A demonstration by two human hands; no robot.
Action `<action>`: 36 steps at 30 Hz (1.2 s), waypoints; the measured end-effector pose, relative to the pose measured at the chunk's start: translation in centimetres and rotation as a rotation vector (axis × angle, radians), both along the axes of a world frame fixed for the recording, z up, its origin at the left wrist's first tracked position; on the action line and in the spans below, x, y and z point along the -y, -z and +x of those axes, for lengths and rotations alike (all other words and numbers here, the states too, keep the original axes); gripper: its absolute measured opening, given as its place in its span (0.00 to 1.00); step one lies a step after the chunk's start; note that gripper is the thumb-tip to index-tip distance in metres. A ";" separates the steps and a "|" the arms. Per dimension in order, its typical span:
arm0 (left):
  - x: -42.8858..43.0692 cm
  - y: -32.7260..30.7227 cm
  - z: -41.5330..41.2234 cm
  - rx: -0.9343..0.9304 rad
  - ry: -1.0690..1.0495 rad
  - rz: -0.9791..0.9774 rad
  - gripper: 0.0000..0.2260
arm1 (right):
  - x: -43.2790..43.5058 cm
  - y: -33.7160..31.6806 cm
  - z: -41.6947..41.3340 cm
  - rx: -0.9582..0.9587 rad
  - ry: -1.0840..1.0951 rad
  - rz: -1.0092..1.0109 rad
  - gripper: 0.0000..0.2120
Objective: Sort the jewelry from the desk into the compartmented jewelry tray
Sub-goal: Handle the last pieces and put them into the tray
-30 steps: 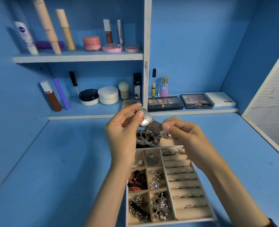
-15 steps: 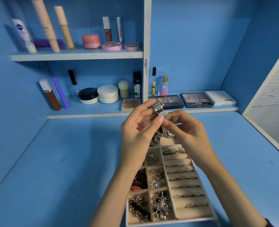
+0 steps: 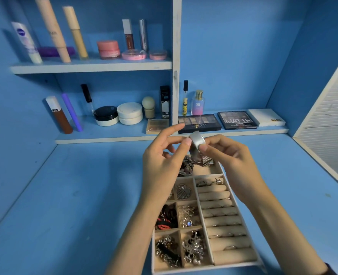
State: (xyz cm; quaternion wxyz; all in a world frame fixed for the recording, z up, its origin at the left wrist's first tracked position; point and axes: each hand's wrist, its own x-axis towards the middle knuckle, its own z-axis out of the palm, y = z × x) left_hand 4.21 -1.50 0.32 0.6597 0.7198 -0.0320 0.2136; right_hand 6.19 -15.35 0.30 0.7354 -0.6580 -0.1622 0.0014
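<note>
Brought the two hands closer together than a second ago, with the silver bracelet [image 3: 197, 140] no longer stretched out between them but bunched into a short loop. Holding it up over the far end of the jewelry tray [image 3: 204, 269], clear of every compartment.

Pinching its left edge between thumb and forefinger of the left hand [image 3: 162, 165], with the other fingers lifted and loosely spread. Gripping its right edge with the thumb and curled fingers of the right hand [image 3: 229, 155]. Showing a broad, smooth, shiny face on top, with a darker linked part hanging below, just above the dark beaded heap [image 3: 187, 167] in the far compartment.

Nearer in the tray, on the left: small square compartments with a round filigree piece [image 3: 184, 191], red-and-black items, sparkly bits and tangled silver chains [image 3: 194, 249]. On the right: padded ring rolls [image 3: 221, 221] with a few rings tucked between them.

Resting on the blue bench [image 3: 74, 205], tray set at a slight angle. Beyond the hands, on the lower shelf [image 3: 104, 140]: two eyeshadow palettes [image 3: 236, 120], a small perfume bottle [image 3: 198, 103] and round jars.
</note>
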 end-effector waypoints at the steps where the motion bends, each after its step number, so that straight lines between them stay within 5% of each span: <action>1: -0.1 0.0 0.0 -0.007 -0.010 0.007 0.10 | 0.2 -0.1 0.0 -0.026 0.002 0.022 0.05; 15: -0.9 -0.6 -0.1 -0.327 0.500 0.072 0.09 | 0.6 0.2 0.3 -0.072 -0.123 -0.114 0.06; 27: -0.7 -0.8 0.2 -0.231 0.330 -0.155 0.06 | 0.8 1.0 1.2 -0.149 -0.225 0.018 0.17; 36: -0.9 -2.5 1.0 -0.288 0.457 -0.225 0.10 | 1.2 1.1 1.5 -0.256 -0.388 0.313 0.31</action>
